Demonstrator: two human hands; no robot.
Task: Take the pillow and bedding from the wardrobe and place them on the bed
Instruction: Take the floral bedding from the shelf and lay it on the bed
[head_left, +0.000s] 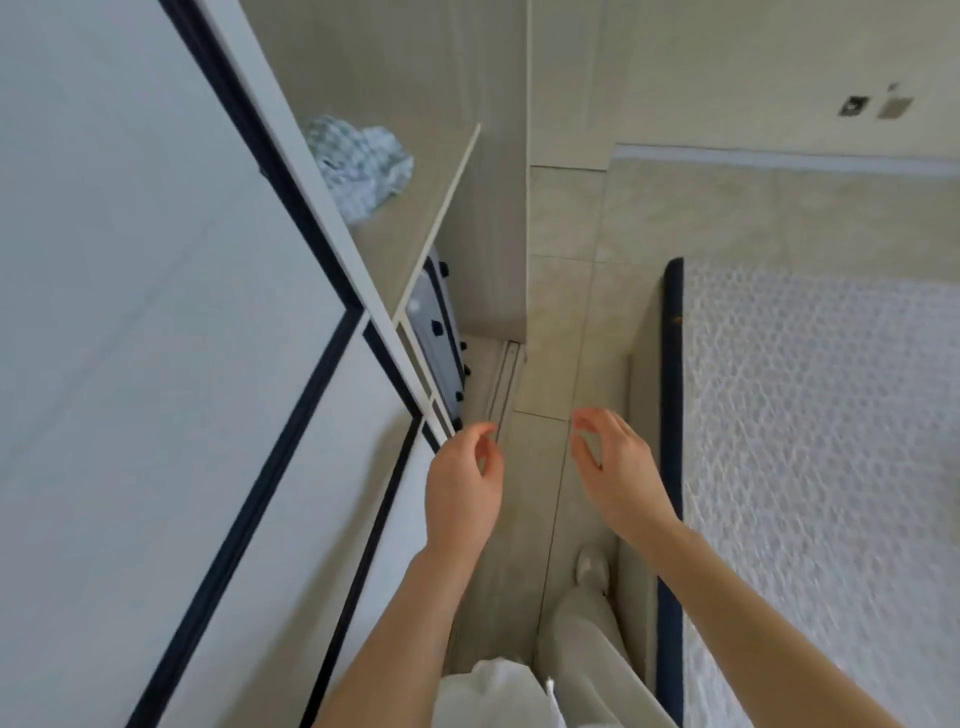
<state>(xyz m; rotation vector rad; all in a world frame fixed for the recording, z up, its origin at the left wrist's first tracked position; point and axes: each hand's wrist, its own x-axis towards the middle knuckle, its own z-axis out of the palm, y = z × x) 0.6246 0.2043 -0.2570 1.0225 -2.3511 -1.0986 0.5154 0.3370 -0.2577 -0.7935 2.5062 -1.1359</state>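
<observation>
A crumpled bundle of pale checked bedding (358, 166) lies on the wardrobe shelf (415, 218) at the upper left, partly hidden by the sliding door. The bed's bare quilted mattress (821, 441) with a dark blue edge fills the right side. My left hand (462, 488) hangs over the floor just beside the door's edge, fingers loosely curled and holding nothing. My right hand (613, 467) is level with it, near the mattress edge, also with nothing in it. No pillow is visible.
A white sliding wardrobe door (156, 338) with dark frame strips covers the left. A grey suitcase (436, 332) stands under the shelf. A narrow tiled floor strip (550, 322) runs between wardrobe and bed, with my leg and shoe (592, 566) on it.
</observation>
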